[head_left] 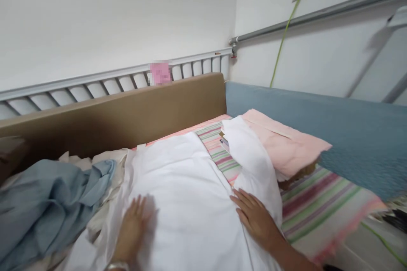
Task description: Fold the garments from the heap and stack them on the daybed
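Note:
A white cloth lies spread over the bed in front of me. My left hand rests flat on its left part, fingers stretched out and slightly blurred. My right hand lies flat on the cloth's right edge, fingers together and extended, next to a bunched fold of the same white cloth. Neither hand grips anything. A pink folded cloth lies just right of that fold on a striped sheet.
Crumpled blue fabric is piled at the left. A brown headboard runs along the back and a blue padded side panel along the right. A green cable hangs from a wall socket.

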Demonstrator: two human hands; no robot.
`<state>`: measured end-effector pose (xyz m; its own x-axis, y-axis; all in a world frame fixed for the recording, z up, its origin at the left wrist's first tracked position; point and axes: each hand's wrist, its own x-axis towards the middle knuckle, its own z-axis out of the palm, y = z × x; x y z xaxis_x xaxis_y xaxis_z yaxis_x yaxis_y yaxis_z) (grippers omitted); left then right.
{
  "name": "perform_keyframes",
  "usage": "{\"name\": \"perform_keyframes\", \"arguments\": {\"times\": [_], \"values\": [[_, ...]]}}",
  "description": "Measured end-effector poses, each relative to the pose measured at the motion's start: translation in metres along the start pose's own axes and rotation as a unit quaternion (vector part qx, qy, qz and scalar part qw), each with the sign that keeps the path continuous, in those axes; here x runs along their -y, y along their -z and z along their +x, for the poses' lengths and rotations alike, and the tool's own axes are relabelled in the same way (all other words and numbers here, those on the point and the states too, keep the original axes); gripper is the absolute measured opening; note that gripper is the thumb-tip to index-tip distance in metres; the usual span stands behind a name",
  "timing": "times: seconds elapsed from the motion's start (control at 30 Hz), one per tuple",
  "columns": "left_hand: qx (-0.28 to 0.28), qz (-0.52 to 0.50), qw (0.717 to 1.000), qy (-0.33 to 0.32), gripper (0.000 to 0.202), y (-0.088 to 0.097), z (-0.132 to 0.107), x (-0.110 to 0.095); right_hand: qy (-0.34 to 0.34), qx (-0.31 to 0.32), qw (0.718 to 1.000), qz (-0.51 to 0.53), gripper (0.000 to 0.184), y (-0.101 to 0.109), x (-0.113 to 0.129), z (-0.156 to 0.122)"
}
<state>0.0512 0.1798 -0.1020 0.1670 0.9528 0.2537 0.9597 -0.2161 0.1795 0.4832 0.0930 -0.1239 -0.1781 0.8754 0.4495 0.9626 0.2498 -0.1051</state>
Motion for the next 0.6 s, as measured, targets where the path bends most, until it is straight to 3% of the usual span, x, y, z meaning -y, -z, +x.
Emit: {"name": "perform_keyframes", "arguments": {"times": [0.07, 0.13, 0.3, 0.43, 0.53, 0.6], "values": [[0.022, -0.01, 0.999, -0.04, 0.047, -0.001, -0.042, -0.024, -0.006, -0.004, 1.0, 0.01, 0.039, 0.001, 0.003, 0.001], [0.027, 0.015, 0.999, -0.012, 0.048, -0.002, -0.088, -0.029, -0.008, -0.005, 1.0, 0.01, 0.039, 0.001, 0.005, 0.0], [-0.003, 0.1, 0.985, 0.142, 0.053, 0.02, -0.175, 0.016, -0.011, 0.0, 1.0, 0.005, 0.04, 0.0, 0.002, -0.003], [0.004, 0.12, 0.966, 0.23, 0.054, 0.043, -0.197, 0.021, -0.02, 0.011, 1.0, 0.006, 0.04, 0.01, 0.01, 0.004], [0.009, 0.13, 0.962, 0.239, 0.055, 0.046, -0.196, 0.01, -0.027, 0.03, 0.999, 0.008, 0.041, 0.028, 0.05, 0.0], [0.014, 0.127, 0.961, 0.245, 0.056, 0.045, -0.195, 0.006, 0.027, 0.049, 0.998, 0.04, 0.042, 0.037, 0.089, -0.012]]}}
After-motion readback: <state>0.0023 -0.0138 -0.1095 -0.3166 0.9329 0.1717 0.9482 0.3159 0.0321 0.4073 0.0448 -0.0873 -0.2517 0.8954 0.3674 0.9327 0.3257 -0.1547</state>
